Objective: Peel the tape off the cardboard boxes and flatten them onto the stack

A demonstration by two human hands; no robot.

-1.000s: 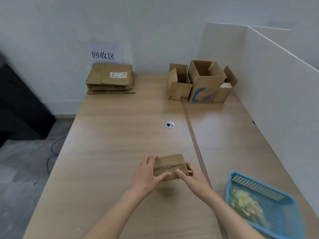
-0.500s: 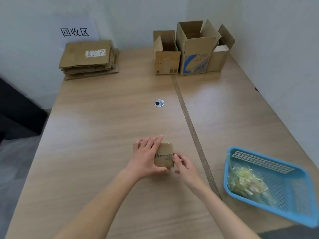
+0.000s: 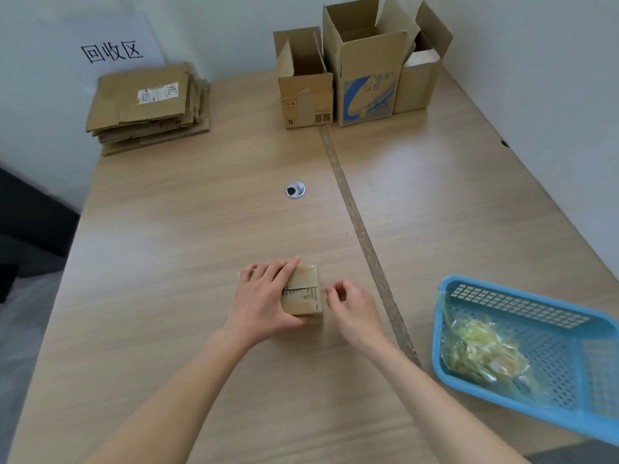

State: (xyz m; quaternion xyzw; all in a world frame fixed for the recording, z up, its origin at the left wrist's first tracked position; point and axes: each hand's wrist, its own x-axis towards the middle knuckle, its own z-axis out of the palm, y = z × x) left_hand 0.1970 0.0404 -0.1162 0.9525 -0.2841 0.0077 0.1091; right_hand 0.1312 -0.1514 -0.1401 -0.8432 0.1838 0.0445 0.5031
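A small brown cardboard box (image 3: 303,293) with black print stands on the wooden table (image 3: 201,246) near its front middle. My left hand (image 3: 264,296) lies over the box's left side and top, gripping it. My right hand (image 3: 351,308) is just right of the box, its thumb and forefinger pinched at the box's right edge, where a thin tape strip seems caught; it is too faint to be sure. A stack of flattened cardboard (image 3: 147,105) lies at the far left corner.
Three open boxes stand at the back: a small one (image 3: 303,92), a taller one with blue print (image 3: 365,61) and one at the right (image 3: 418,68). A blue plastic basket (image 3: 522,309) holding crumpled tape sits at the right front. A round cable grommet (image 3: 294,189) is mid-table.
The view has tilted down and closer. My left hand shifted from the box's left end onto its top. My right hand came off the front of the box and now pinches at its right edge.
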